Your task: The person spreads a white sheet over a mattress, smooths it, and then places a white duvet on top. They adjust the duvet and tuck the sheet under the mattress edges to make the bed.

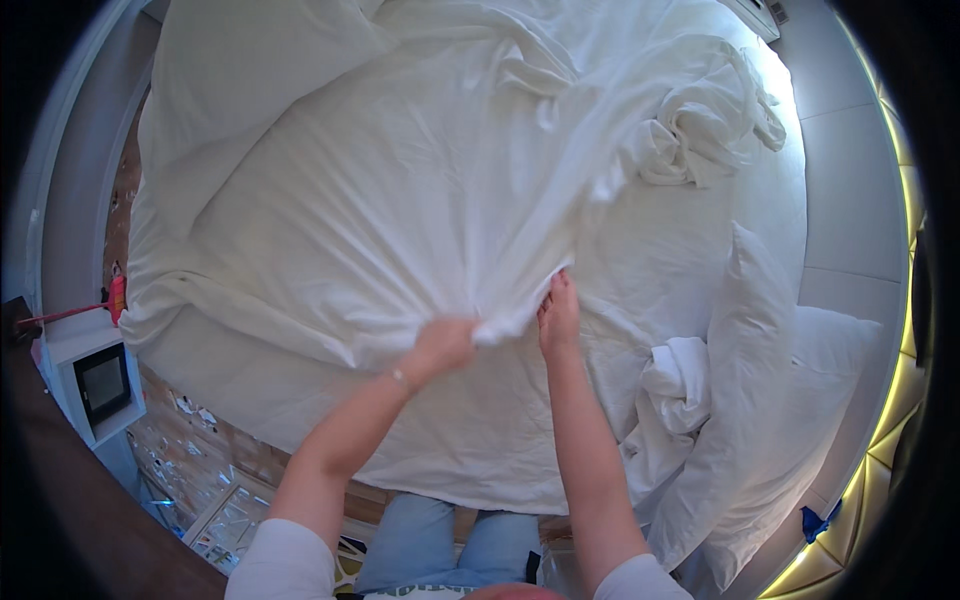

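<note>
A large white bed sheet or cover [400, 190] is spread over the bed, with folds fanning out from its near edge. My left hand [443, 346], slightly blurred, is closed on that edge and gathers the cloth into a bunch. Close by on the right, my right hand [559, 312] pinches the corner of the same cloth between thumb and fingers. The stretch between both hands is pulled up off the bed. Beneath it lies a smoother white layer [450, 430] over the mattress.
White pillows [752, 350] lie along the bed's right side, by a crumpled white cloth [680, 385]. More bunched cloth [690, 125] sits at the far right. A lit padded headboard [895, 390] runs along the right. At the left stands a small white cabinet [98, 385] with a dark panel.
</note>
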Demonstrator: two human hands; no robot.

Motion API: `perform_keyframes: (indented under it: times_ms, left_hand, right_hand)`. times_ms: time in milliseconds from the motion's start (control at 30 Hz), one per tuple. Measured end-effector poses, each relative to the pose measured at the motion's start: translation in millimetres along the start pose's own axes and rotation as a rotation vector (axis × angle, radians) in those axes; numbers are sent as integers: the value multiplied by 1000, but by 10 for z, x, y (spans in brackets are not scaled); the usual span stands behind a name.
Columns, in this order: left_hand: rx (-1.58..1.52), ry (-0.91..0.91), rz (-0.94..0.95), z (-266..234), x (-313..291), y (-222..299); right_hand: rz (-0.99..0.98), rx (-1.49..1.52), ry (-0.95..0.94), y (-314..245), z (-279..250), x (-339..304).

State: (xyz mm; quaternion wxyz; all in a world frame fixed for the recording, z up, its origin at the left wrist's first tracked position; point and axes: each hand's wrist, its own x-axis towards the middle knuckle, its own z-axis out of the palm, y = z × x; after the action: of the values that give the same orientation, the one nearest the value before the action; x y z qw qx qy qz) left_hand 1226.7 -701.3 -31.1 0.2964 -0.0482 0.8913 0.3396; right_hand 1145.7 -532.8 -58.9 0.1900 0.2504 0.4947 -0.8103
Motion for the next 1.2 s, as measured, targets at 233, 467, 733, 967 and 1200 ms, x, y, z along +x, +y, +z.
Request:
perform_keyframes:
  times_ms: [233, 467, 733, 967, 1200]
  left_hand:
    - [157, -519, 51, 327, -926, -289]
    - [140, -519, 65, 503, -1128, -262]
    - [71, -541, 119, 733, -1603, -300]
    - [77, -419, 11, 1093, -1856, -521]
    - [-711, 436, -286, 1036, -1984, -814]
  right_hand:
    - [-69, -158, 318, 63, -67, 293]
    - [-146, -581, 798, 431, -888, -779]
    - [-287, -638, 898, 385, -905, -1173]
    - [-71, -793, 779, 709, -1215, -1717]
    - [-789, -1479, 139, 820, -546, -1826]
